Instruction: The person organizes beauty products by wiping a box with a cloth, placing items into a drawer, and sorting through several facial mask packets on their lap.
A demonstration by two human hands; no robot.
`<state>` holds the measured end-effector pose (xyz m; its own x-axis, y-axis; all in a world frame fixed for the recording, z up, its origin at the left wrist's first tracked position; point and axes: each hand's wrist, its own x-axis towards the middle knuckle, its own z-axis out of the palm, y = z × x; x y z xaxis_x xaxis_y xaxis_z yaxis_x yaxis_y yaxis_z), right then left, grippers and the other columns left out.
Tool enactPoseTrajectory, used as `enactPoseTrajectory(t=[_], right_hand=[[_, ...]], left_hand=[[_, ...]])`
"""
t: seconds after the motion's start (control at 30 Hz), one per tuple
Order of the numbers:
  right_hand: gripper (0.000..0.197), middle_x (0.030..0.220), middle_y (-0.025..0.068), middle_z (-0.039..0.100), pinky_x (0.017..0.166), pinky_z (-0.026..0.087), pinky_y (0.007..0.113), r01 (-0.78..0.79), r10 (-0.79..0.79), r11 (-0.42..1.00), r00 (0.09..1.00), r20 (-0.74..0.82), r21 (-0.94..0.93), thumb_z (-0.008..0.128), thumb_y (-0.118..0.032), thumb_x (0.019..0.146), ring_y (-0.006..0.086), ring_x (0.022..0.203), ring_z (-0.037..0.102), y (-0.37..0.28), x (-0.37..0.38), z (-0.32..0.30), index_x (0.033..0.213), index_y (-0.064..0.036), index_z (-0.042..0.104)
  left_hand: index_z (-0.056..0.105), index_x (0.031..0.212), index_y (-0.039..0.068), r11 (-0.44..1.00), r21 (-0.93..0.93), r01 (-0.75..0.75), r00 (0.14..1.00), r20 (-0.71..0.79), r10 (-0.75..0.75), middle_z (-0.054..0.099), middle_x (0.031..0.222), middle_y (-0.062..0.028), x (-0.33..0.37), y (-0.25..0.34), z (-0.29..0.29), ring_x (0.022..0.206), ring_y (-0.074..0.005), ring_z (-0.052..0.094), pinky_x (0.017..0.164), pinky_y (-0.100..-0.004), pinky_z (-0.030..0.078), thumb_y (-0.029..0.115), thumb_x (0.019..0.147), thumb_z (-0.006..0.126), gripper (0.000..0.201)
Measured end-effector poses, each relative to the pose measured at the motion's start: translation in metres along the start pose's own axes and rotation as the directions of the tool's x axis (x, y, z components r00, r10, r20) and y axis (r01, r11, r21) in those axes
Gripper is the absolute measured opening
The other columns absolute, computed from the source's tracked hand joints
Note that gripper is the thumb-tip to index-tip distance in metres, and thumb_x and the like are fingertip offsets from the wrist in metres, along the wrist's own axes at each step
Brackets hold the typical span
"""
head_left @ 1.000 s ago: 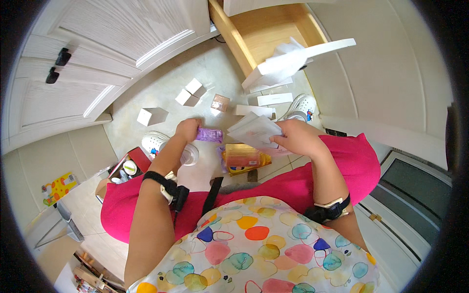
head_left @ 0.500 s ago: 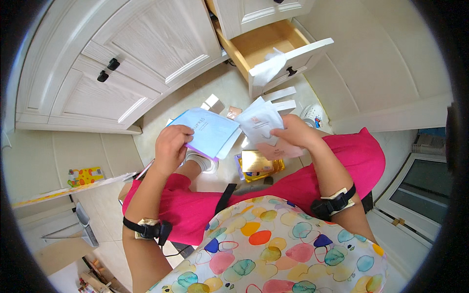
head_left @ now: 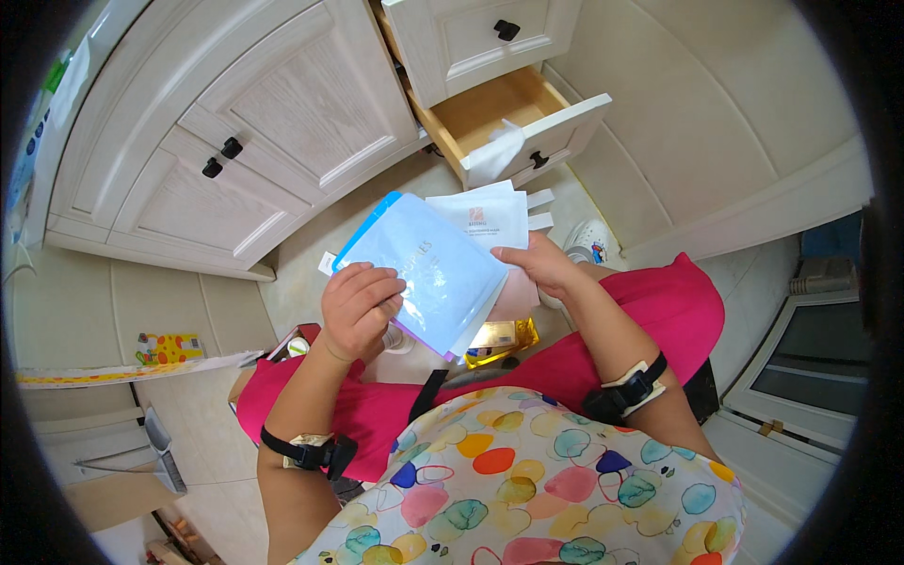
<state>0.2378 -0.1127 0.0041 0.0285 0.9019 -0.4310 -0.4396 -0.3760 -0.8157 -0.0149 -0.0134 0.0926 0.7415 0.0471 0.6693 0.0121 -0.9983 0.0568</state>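
My left hand (head_left: pixel 363 309) is closed on the lower left edge of a stack of flat sachets. On top is a light blue sachet (head_left: pixel 428 268), with darker blue and purple edges showing behind it. My right hand (head_left: pixel 541 268) pinches several white and pale pink sachets; a white sachet (head_left: pixel 485 218) carries a small orange print. The two stacks overlap in front of me, the blue one covering part of the others. Below them, between my legs, a gold box (head_left: pixel 504 334) lies on a yellow packet.
An open wooden drawer (head_left: pixel 537 141) stands ahead, with a white crumpled piece (head_left: pixel 497 155) hanging over its front. White cabinet doors (head_left: pixel 311 94) are at the left. A white clog (head_left: pixel 589 240) is on my right foot. A yellow patterned packet (head_left: pixel 169 348) lies at the left.
My hands have come closer together, and the blue stack now overlaps the white and pink sachets. The white sachets have turned more level. The view has shifted slightly.
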Motion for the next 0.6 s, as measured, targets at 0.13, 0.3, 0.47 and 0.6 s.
enactPoseTrajectory(t=[0.13, 0.3, 0.47, 0.6], right_hand=[[0.04, 0.113, 0.0119, 0.058, 0.087, 0.046, 0.033, -0.035, 0.031, 0.993, 0.999, 0.035, 0.111, 0.06, -0.012, 0.083, 0.0206, 0.099, 0.058, -0.005, -0.001, 0.0, 0.119, 0.0027, 0.05], [0.039, 0.113, 0.0119, 0.058, 0.089, 0.045, 0.033, -0.071, 0.057, 0.983, 0.995, 0.087, 0.169, 0.059, -0.016, 0.086, 0.0207, 0.101, 0.057, -0.011, -0.005, 0.002, 0.119, 0.0022, 0.05], [0.041, 0.115, 0.0106, 0.057, 0.091, 0.043, 0.032, -0.088, 0.071, 0.985, 0.991, 0.113, 0.151, 0.058, -0.02, 0.088, 0.0197, 0.104, 0.054, -0.01, -0.005, 0.002, 0.121, 0.0008, 0.049], [0.042, 0.117, 0.0094, 0.056, 0.091, 0.042, 0.031, -0.062, 0.048, 0.991, 0.992, 0.113, 0.118, 0.058, -0.025, 0.088, 0.0189, 0.105, 0.054, -0.004, -0.002, 0.0, 0.122, -0.0002, 0.049]], left_hand=[[0.052, 0.074, 0.007, 1.0, -0.004, 0.015, 1.0, 0.021, -0.015, 0.064, 0.087, -0.0084, 0.0, 0.002, -0.001, 0.082, -0.0244, 0.062, 0.078, -0.0393, 0.047, 0.003, 0.07, 0.061, 0.011], [0.051, 0.071, 0.007, 0.998, -0.049, 0.045, 0.998, 0.051, -0.042, 0.064, 0.089, -0.0091, -0.002, 0.005, 0.0, 0.087, -0.026, 0.062, 0.086, -0.0416, 0.043, 0.003, 0.07, 0.061, 0.011], [0.051, 0.07, 0.007, 0.988, -0.127, 0.085, 0.993, 0.093, -0.073, 0.063, 0.093, -0.0111, -0.003, 0.003, 0.007, 0.094, -0.0298, 0.059, 0.091, -0.0461, 0.04, 0.004, 0.065, 0.063, 0.013], [0.05, 0.069, 0.01, 0.975, -0.149, 0.167, 0.984, 0.082, -0.156, 0.061, 0.093, -0.0096, -0.007, 0.0, 0.019, 0.094, -0.0309, 0.057, 0.093, -0.0495, 0.037, 0.0, 0.062, 0.065, 0.02]])
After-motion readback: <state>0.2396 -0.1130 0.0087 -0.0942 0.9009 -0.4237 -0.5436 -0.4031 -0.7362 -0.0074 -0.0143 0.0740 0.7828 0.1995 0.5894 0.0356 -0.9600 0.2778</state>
